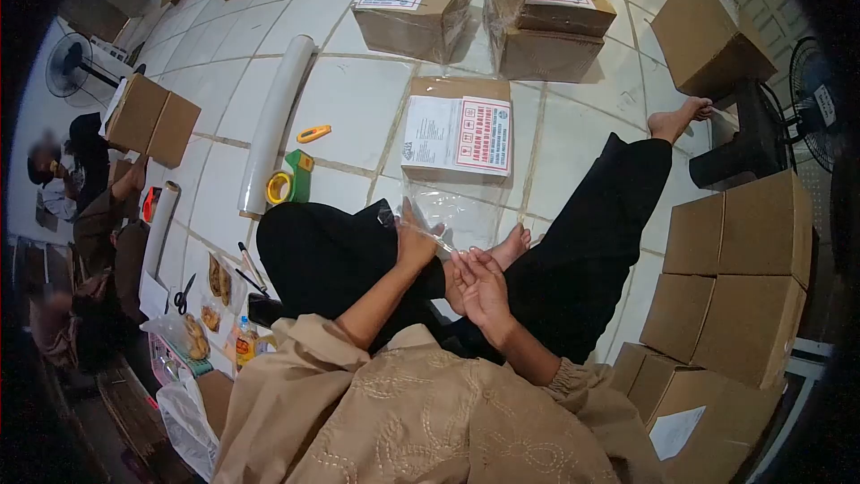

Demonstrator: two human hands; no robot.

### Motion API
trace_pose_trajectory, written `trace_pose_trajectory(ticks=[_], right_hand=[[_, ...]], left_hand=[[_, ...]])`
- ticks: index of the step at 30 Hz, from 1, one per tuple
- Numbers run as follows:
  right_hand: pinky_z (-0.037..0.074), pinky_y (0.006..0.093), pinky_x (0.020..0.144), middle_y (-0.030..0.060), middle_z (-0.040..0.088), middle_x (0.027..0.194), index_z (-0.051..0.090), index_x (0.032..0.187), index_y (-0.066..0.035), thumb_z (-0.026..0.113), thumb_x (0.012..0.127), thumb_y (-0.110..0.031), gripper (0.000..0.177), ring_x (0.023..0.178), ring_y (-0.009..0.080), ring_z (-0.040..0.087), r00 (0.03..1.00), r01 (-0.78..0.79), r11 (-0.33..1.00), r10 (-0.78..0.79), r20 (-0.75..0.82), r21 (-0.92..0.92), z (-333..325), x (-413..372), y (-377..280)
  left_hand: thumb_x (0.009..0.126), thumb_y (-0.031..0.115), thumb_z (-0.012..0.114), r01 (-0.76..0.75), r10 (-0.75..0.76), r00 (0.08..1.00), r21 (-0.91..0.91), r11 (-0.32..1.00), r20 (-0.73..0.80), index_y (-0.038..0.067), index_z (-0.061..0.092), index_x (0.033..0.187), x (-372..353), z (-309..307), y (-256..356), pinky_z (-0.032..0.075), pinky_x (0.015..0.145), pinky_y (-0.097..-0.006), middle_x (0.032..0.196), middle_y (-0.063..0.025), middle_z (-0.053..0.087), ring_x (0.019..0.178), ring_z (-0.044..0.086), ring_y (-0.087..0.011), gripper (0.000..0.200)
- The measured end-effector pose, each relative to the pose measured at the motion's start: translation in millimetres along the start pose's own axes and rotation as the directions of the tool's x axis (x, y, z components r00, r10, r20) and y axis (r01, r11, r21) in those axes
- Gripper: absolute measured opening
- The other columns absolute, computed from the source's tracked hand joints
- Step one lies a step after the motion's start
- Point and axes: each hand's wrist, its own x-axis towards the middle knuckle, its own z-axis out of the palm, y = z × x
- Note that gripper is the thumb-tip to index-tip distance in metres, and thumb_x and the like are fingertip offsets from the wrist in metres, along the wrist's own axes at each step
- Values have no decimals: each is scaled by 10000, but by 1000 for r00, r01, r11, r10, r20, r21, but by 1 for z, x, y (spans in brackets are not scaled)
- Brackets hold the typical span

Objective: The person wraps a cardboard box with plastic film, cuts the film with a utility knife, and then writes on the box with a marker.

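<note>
In front of me on the floor lies a cardboard box [457, 125] with a white label and a red-printed sticker on top. Clear plastic film [461, 206] stretches from its near side toward me. My left hand [417, 244] is closed on the left part of the film's near edge. With fingertips pinched together, my right hand [481, 291] grips the gathered film edge, lower and to the right. Left of the box are a yellow cutter [313, 133], a green tape dispenser [302, 175] and a long roll of plastic film [279, 121].
Wrapped boxes [403, 22] [551, 36] stand beyond. Stacked cartons [739, 260] and a black fan [811, 103] are at right. Scissors [184, 294], snack bags [193, 336] and a bottle [245, 341] lie at left. Another person [72, 170] sits far left by a carton [152, 121].
</note>
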Motion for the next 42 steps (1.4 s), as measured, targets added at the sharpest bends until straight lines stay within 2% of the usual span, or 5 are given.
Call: trace_pose_trajectory(ticks=[7, 9, 11, 14, 42], right_hand=[[454, 308, 823, 107, 588, 989, 522, 1044, -16, 503, 850, -33, 195, 957, 232, 586, 741, 614, 443, -608, 284, -653, 24, -11, -27], [372, 401, 949, 102, 570, 1102, 511, 1106, -24, 524, 826, -59, 283, 1060, 251, 544, 667, 554, -289, -408, 624, -781, 42, 13, -60], [204, 444, 1067, 83, 466, 1298, 460, 1244, -77, 536, 834, -152, 424, 1230, 231, 409, 402, 731, -588, -37, 915, -345, 59, 61, -74], [85, 438, 1112, 24, 288, 1444, 347, 1363, -131, 526, 843, -275, 569, 1332, 158, 256, 492, 534, -845, 327, 807, 17, 67, 94, -78], [426, 365, 671, 99, 550, 752, 578, 729, -47, 585, 662, -76, 73, 741, 277, 565, 634, 635, -729, 301, 712, -257, -19, 110, -90]], left_hand=[[756, 134, 651, 55, -40, 968, -55, 997, 247, -11, 624, 939, -5, -79, 4, 491, 726, -322, 881, -179, 642, 801, 638, -255, 235], [748, 68, 644, -171, 171, 978, 10, 985, -121, -4, 606, 802, 16, -85, 33, 479, 629, -311, 790, -130, 620, 687, 610, -216, 97], [698, 27, 646, -401, 392, 915, -90, 912, -99, 25, 602, 853, 45, -75, 47, 478, 638, -332, 858, -134, 565, 779, 586, -264, 161], [688, -8, 597, -509, 522, 852, 311, 802, 47, 49, 568, 882, 71, -41, 41, 468, 675, -384, 855, -138, 545, 824, 562, -303, 203], [674, -2, 551, -397, 324, 918, 520, 756, 231, 30, 612, 699, 23, -77, 8, 451, 686, -382, 806, -121, 560, 804, 554, -290, 74]])
